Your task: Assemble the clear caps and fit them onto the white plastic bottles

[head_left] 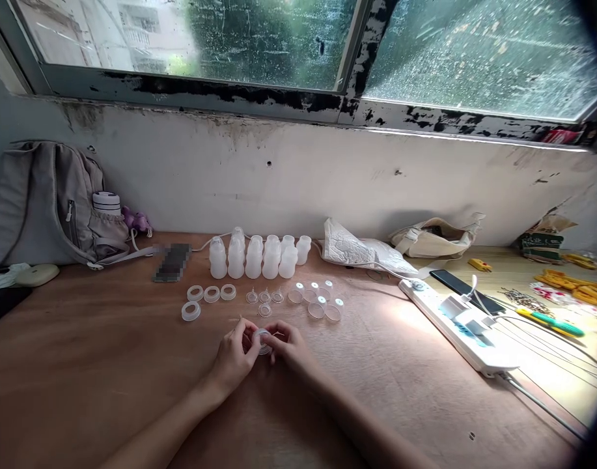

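Both hands meet at the middle of the wooden table, pinching a small clear round plastic part between the fingertips. My left hand grips its left side and my right hand its right side; the fingers cover much of it. Just beyond lie several clear nipple-like pieces with thin stems. Left of these are several white screw rings. To the right sit several clear round caps, each with a white dot. Behind them stand several frosted small bottles in a cluster.
A grey backpack leans at the left wall. At the right lie a white power strip with plugs and cables, a dark phone, and a green-and-yellow pen-like tool. A white padded pouch and a cream bag rest against the wall.
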A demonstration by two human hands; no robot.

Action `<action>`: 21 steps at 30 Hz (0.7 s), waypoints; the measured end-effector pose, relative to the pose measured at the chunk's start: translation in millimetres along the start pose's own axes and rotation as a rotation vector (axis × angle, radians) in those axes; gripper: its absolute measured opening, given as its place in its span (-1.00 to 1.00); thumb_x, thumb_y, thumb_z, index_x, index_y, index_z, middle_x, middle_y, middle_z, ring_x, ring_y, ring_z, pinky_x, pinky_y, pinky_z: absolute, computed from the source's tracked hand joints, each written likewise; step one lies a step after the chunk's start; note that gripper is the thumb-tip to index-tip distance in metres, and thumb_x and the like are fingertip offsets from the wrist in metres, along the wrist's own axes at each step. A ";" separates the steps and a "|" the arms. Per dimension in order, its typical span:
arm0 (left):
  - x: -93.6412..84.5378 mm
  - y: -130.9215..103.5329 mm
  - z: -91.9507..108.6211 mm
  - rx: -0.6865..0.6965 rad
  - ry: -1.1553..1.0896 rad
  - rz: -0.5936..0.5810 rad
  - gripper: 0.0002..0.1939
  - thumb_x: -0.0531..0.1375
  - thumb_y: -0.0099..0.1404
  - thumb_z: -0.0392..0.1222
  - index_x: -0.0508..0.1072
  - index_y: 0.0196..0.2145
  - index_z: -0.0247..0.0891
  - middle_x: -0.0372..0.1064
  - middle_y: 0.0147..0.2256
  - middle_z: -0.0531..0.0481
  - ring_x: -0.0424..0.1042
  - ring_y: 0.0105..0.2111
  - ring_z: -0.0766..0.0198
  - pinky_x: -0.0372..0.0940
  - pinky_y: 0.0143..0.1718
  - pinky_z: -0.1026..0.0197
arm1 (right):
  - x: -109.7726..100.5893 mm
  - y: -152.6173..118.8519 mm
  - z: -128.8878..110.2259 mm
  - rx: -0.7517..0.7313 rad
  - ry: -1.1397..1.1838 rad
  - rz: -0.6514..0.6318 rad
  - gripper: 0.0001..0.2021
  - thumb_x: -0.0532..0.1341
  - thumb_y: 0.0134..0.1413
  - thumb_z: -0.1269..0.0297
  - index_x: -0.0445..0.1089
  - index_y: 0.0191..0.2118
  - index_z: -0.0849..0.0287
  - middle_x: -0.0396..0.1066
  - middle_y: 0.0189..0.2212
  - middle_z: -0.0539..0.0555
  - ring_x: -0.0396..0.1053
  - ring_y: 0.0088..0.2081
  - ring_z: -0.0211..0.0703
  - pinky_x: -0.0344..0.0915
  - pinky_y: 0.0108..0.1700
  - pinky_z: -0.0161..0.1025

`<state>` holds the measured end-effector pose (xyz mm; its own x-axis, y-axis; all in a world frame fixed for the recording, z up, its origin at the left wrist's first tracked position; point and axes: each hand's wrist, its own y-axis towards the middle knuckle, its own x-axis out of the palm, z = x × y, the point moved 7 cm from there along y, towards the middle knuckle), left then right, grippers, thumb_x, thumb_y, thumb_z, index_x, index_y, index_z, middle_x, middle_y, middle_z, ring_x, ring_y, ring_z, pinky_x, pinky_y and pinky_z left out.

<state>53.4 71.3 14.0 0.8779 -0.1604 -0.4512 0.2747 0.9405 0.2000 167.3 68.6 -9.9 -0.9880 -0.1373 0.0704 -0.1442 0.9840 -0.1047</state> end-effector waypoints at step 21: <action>-0.5 -2.2 6.9 0.112 0.227 0.008 -0.78 -0.04 0.22 -0.20 0.30 -0.19 -0.14 0.39 -0.41 0.05 0.39 -0.41 0.29 0.24 -0.37 0.30 | 0.8 -6.1 -12.0 -0.172 -0.155 0.080 -0.84 0.15 -0.05 0.21 0.33 -0.36 0.19 0.29 -0.44 0.01 0.28 -0.48 -0.29 0.29 -0.47 -0.32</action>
<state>55.0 67.2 19.8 0.7732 -0.0700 -0.6303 0.3211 0.9003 0.2939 168.1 63.8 2.7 -0.9945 -0.0608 -0.0859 -0.0667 0.9955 0.0680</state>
